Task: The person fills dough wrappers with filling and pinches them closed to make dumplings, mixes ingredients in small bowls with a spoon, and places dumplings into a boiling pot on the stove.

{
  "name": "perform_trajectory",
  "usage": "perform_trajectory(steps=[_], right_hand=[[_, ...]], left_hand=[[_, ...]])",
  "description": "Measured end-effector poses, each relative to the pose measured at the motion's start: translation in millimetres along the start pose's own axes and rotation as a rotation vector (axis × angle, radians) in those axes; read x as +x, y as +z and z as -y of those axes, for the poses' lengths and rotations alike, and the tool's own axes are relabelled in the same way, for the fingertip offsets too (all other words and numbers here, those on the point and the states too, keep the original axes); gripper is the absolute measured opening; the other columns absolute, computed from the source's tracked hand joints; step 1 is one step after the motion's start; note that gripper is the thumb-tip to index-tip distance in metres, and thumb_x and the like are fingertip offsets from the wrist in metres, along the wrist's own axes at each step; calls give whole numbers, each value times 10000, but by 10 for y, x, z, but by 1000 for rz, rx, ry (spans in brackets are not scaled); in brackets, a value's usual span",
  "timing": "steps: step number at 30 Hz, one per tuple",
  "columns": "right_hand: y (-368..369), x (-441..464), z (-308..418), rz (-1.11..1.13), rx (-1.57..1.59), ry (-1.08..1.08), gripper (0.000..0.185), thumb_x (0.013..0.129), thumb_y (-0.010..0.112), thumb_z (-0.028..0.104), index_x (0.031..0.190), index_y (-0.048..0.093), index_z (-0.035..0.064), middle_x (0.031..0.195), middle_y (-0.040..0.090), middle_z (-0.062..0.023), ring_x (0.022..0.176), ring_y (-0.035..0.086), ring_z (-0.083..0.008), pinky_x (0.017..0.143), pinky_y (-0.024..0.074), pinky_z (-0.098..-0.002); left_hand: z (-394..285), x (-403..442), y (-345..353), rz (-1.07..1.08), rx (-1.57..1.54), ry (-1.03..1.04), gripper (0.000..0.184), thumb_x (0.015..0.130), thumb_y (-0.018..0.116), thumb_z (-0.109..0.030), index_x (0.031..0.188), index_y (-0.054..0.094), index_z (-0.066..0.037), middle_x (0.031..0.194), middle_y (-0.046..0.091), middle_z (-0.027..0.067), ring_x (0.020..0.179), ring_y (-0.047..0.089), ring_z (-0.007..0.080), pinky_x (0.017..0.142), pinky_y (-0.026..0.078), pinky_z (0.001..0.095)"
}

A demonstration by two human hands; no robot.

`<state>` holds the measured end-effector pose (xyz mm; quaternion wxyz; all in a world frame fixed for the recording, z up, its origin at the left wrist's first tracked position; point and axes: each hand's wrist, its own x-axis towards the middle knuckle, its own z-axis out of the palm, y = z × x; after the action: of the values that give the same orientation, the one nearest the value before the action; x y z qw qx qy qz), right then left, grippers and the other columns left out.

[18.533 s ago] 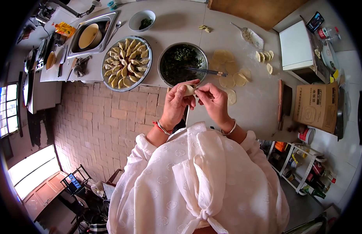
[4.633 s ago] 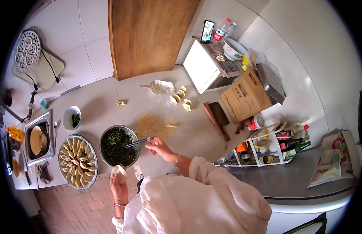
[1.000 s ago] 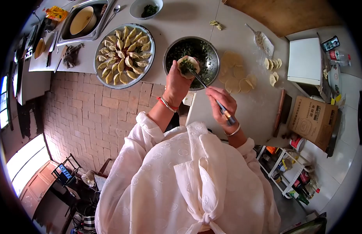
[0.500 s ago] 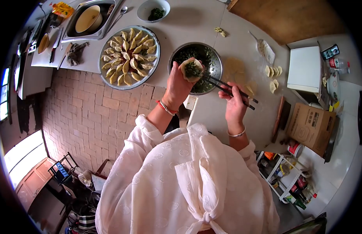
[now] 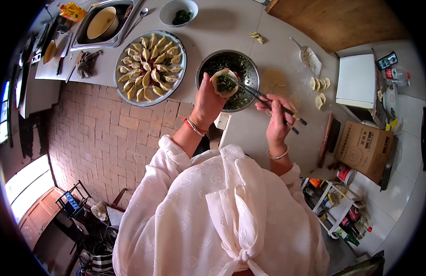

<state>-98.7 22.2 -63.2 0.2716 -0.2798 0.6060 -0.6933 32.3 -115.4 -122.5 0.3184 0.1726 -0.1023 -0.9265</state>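
My left hand (image 5: 207, 102) holds a round dough wrapper (image 5: 224, 92) with green filling on it, over the near left edge of the steel bowl (image 5: 254, 76). Chopped green filling lies in the bowl. My right hand (image 5: 278, 120) grips dark chopsticks (image 5: 259, 95), and their tips touch the filling on the wrapper. Flat wrappers (image 5: 273, 79) lie on the counter right of the bowl, partly behind my right hand. Left of the bowl, a round tray (image 5: 182, 79) carries several folded dumplings (image 5: 146, 66) in rings.
A small bowl with greens (image 5: 178, 13) stands behind the tray, near the sink (image 5: 115, 44). Toward the right are a flour scoop (image 5: 310, 60), folded dough pieces (image 5: 319, 83), a rolling pin (image 5: 325, 139), a white appliance (image 5: 355, 80) and a cardboard box (image 5: 363, 148).
Since a second ago, my right hand has moved slightly right and its hold on the chopsticks has changed. Their tips were apart from the wrapper half a second ago and now touch its filling.
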Motion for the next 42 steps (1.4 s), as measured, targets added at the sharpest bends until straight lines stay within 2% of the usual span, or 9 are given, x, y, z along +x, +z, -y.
perform_trajectory(steps=[5,13,18,22,25,27,32,37,42], right_hand=[[-29,-64,63,138,-80,-132,191,992,477,57,1043,604,-77,997,634,-160,796,684,-222,743,569,-309],[-25,-53,235,146,-215,-214,162,974,497,17,1029,608,-87,984,623,-170,813,676,-228,683,604,-314],[130,-60,281,191,-403,-338,99,921,554,-36,988,626,-46,917,657,-157,702,689,-204,625,550,-276],[184,-72,300,251,-424,-346,107,921,553,-39,999,626,-46,925,656,-163,728,693,-204,650,553,-272],[200,-80,329,212,-306,-287,115,934,545,-28,1010,627,-56,940,657,-159,739,692,-203,663,564,-277],[147,-91,319,117,-140,-102,143,956,524,-1,1031,617,-80,961,654,-153,747,694,-209,679,578,-289],[-58,97,279,31,67,163,273,995,503,181,1042,624,-59,901,693,-192,701,692,-234,598,567,-303],[-100,208,149,62,111,274,262,987,515,180,1043,630,-49,901,695,-184,685,687,-225,596,562,-296],[-200,272,61,-32,286,268,249,982,523,182,1038,642,-30,895,700,-164,671,687,-216,595,563,-292]], left_hand=[[-12,18,-16,-16,-31,-4,601,1027,314,-486,1366,450,-9,1345,529,164,1266,501,299,1081,401,437],[-2,17,-27,-23,-107,23,582,1030,314,-461,1362,452,-2,1339,536,175,1275,496,320,1090,395,441],[13,29,-44,-64,-134,28,579,1028,323,-459,1353,459,1,1334,541,176,1276,496,315,1098,386,428],[32,33,-60,-65,-132,21,572,1027,336,-457,1345,466,0,1332,543,176,1276,496,314,1107,376,416],[6,0,-28,-64,-116,13,580,1021,348,-470,1342,469,-2,1333,541,177,1276,496,315,1114,367,416],[-18,-12,-30,-51,-97,-7,602,1018,347,-488,1351,460,-1,1337,538,178,1276,497,314,1112,370,414],[-89,-46,30,-22,-17,-56,628,1028,264,-513,1347,455,-8,1303,559,154,1222,539,274,1058,425,394],[-151,-85,-65,65,-23,-124,655,1016,319,-520,1390,418,9,1357,521,180,1292,485,302,1097,396,401],[-266,-224,-213,-12,-50,-64,638,1023,312,-498,1390,421,13,1355,519,189,1294,479,317,1100,396,407]])
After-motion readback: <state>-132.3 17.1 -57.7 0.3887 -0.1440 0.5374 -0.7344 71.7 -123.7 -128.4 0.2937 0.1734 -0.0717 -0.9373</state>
